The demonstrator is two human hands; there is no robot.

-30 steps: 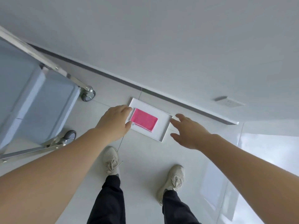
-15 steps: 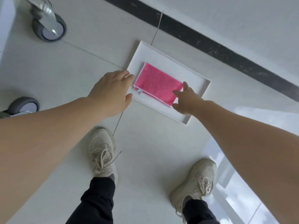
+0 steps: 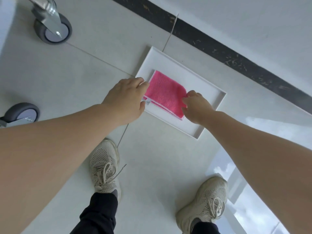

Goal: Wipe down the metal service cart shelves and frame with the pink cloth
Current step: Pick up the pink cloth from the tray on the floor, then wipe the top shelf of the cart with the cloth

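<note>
Head view: my right hand [image 3: 196, 105] pinches the pink cloth [image 3: 166, 93] to lift it; my left hand [image 3: 125, 97] touches its left edge, fingers hidden, in the white tray [image 3: 209, 115].

Cart [image 3: 45, 7] cut off at top-left edge, only two casters shown; lower caster [image 3: 20, 114] clipped by left edge. Left fingertips hidden behind left hand [image 3: 125, 100]. Cloth [image 3: 166, 95] edges partly covered by both hands.
</note>
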